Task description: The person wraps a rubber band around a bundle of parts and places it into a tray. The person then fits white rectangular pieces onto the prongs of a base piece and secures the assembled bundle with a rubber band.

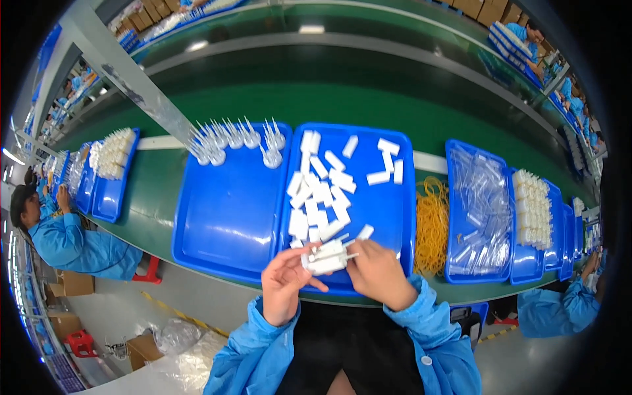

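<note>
My left hand (284,276) is closed around a clear round spiked holder (308,261) with several white blocks (329,258) on it, their long sides together. Thin spikes stick out from this cluster toward my right hand (378,271). The right fingers are pressed together at the spike ends; what they pinch is hidden. Just above those fingers shows a single white block (365,232); whether it touches them I cannot tell. Beneath and beyond both hands, a blue tray (382,210) holds a heap of loose white blocks (319,191).
To the left, another blue tray (227,210) has clear spiked holders (234,137) along its far edge. Yellow rubber bands (431,227) lie right of the block tray, then a tray of clear plastic pieces (480,204) and stacked white assemblies (532,210). A grey post (141,92) rises at the left.
</note>
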A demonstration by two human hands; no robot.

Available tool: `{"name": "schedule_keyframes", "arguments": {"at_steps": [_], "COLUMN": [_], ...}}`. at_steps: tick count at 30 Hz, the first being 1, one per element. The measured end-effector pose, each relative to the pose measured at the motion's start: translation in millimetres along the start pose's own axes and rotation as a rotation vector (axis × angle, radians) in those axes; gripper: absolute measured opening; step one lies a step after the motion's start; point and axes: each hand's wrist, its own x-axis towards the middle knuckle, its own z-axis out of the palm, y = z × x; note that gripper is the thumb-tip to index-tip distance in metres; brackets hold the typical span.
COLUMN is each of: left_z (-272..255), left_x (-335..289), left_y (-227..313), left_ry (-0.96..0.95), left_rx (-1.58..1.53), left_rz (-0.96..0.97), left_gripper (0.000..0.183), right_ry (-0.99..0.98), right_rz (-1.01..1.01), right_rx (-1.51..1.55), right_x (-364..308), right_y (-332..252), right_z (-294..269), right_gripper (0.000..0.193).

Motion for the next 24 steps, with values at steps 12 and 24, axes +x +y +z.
{"name": "schedule_keyframes", "arguments": {"at_steps": [12,24], "left_z": [7,14], "left_x": [-3,-9], "left_y": [-16,-14], "left_ry": [-0.059,-0.067], "left_rx": [0.17,0.43], "left_rz": [0.131,0.16], "left_gripper": [0.024,0.038], "right_ry": [0.31,0.255], "right_rz": [0.422,0.51], "right_rx": [0.968,1.186], "right_x": [-37,-37], "right_y": [20,18], "right_z": [-46,-47], "right_gripper": [0.015,0.013]}}
